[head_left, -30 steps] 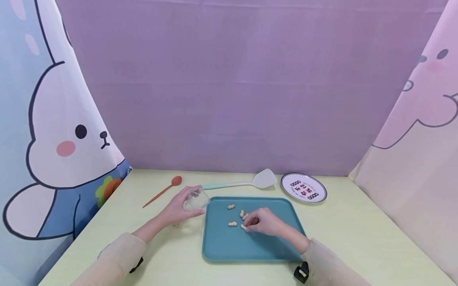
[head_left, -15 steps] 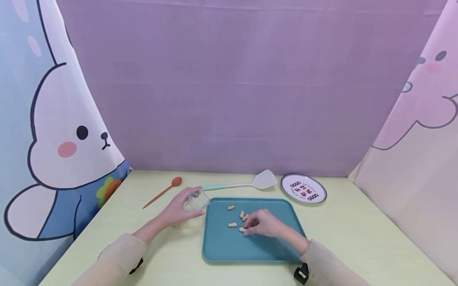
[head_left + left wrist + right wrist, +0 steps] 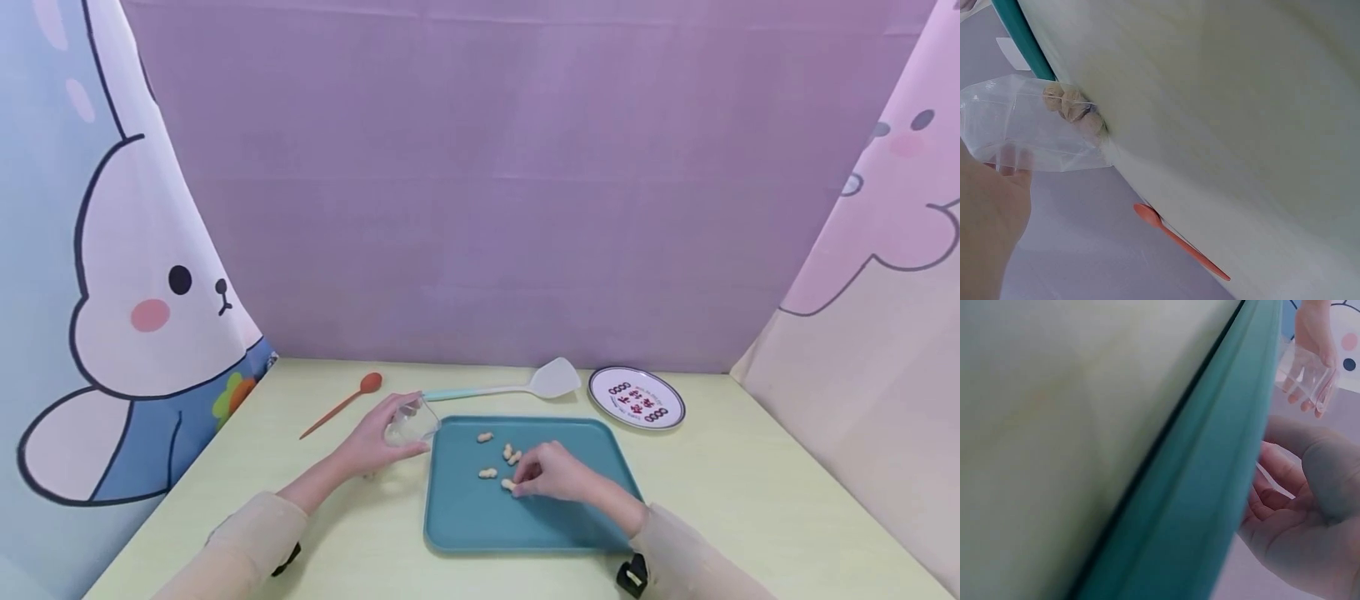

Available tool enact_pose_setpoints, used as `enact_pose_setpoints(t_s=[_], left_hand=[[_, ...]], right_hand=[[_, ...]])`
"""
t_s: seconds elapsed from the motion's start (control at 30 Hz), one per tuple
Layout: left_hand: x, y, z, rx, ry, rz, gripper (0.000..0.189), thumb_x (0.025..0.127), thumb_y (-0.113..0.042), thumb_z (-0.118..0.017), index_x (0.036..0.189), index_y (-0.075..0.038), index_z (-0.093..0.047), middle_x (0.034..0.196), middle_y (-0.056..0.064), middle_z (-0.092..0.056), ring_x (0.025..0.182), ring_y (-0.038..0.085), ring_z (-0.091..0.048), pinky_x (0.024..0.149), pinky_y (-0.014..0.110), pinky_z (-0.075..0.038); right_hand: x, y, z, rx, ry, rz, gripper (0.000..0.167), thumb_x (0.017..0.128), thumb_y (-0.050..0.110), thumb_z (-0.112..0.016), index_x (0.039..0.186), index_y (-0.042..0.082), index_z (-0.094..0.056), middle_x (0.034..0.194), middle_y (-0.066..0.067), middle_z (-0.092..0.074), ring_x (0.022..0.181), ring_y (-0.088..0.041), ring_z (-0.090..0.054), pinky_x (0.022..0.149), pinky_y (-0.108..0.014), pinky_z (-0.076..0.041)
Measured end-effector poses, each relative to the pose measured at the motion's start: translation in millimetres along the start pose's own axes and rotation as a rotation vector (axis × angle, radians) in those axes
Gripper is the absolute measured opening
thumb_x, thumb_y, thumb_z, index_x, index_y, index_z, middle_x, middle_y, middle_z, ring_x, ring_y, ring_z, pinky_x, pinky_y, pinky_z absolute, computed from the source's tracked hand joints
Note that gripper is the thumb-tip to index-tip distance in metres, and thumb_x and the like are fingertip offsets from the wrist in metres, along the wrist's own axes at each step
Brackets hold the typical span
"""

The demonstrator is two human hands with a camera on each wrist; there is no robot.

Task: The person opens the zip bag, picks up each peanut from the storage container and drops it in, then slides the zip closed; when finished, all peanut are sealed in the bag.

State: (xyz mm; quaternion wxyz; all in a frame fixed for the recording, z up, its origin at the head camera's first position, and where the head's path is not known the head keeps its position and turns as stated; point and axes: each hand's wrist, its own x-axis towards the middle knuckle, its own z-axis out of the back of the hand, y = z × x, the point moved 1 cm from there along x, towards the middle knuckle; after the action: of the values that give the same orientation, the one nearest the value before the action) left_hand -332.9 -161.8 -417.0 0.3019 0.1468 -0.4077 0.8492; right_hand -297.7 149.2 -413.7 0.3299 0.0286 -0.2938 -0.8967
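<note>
My left hand (image 3: 378, 435) grips a clear cup (image 3: 412, 422), tilted left of the tray. In the left wrist view, tan lumpy things (image 3: 1074, 105) show through the cup's clear wall; they look like peanuts. On the teal tray (image 3: 525, 527) lie several peanuts in their shells, one peanut (image 3: 485, 437) at the back and another peanut (image 3: 487, 473) at the left. My right hand (image 3: 557, 473) is low over the tray, thumb and fingertips pinching the end of a peanut (image 3: 507, 484). In the right wrist view, the tray edge hides these fingertips.
An orange spoon (image 3: 339, 407) lies at the back left. Behind the tray is a spatula (image 3: 553, 379) with a white blade and mint handle. A white plate (image 3: 637, 398) with red writing sits at the back right. Purple cloth (image 3: 480, 208) hangs behind the table.
The peanut at my right fingertips has shifted slightly toward me and turned to lie flatter, with the right fingers moving along. My left hand and the cup have stayed in place.
</note>
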Motion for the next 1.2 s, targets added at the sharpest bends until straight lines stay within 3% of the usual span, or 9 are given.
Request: enact_pose_setpoints(t_s=[0.23,0.53,0.8,1.0,1.2], left_hand=[[-0.5,1.2,0.3,0.004,0.003,-0.005,0.077,0.072,-0.033,-0.081,0.136,-0.006,-0.046,0.119,0.002,-0.058,0.109,0.019,-0.054,0.091,0.036,-0.047],[0.6,2.9,-0.2,0.004,0.003,-0.015,0.077,0.073,-0.035,-0.080,0.136,-0.006,-0.046,0.120,0.008,-0.059,0.110,0.019,-0.054,0.092,0.039,-0.047],[0.8,4.9,-1.2,0.003,-0.002,-0.015,0.076,0.072,-0.034,-0.080,0.136,-0.008,-0.046,0.119,0.007,-0.059,0.110,0.019,-0.054,0.092,0.041,-0.046],[1.1,5.7,-2.7,0.010,-0.007,-0.018,0.077,0.072,-0.033,-0.081,0.136,-0.007,-0.046,0.118,-0.001,-0.058,0.110,0.017,-0.054,0.091,0.039,-0.047],[0.7,5.4,-1.7,-0.003,-0.007,-0.011,0.076,0.073,-0.035,-0.080,0.136,-0.009,-0.046,0.119,0.004,-0.059,0.108,0.017,-0.054,0.090,0.038,-0.046]], right_hand=[[0.3,0.7,7.3,0.055,0.014,-0.008,0.007,0.080,0.012,-0.073,0.082,0.007,-0.069,0.075,0.001,-0.068,0.064,-0.003,-0.059,0.058,-0.018,-0.049],[11.3,7.3,19.5,0.053,-0.037,-0.024,0.007,0.085,0.018,-0.070,0.088,0.013,-0.069,0.076,0.003,-0.067,0.063,-0.005,-0.057,0.055,-0.021,-0.048],[30.9,25.8,22.1,0.094,-0.121,0.007,0.011,0.087,0.024,-0.068,0.091,0.015,-0.070,0.078,-0.001,-0.068,0.070,-0.017,-0.062,0.060,-0.023,-0.049],[48.4,41.5,20.3,0.142,-0.175,0.034,0.010,0.087,0.021,-0.067,0.093,0.013,-0.070,0.082,-0.004,-0.071,0.071,-0.014,-0.065,0.063,-0.022,-0.051],[68.2,52.4,12.0,0.159,-0.185,0.065,0.012,0.087,0.020,-0.067,0.095,0.012,-0.070,0.083,-0.004,-0.070,0.073,-0.018,-0.065,0.062,-0.022,-0.051]])
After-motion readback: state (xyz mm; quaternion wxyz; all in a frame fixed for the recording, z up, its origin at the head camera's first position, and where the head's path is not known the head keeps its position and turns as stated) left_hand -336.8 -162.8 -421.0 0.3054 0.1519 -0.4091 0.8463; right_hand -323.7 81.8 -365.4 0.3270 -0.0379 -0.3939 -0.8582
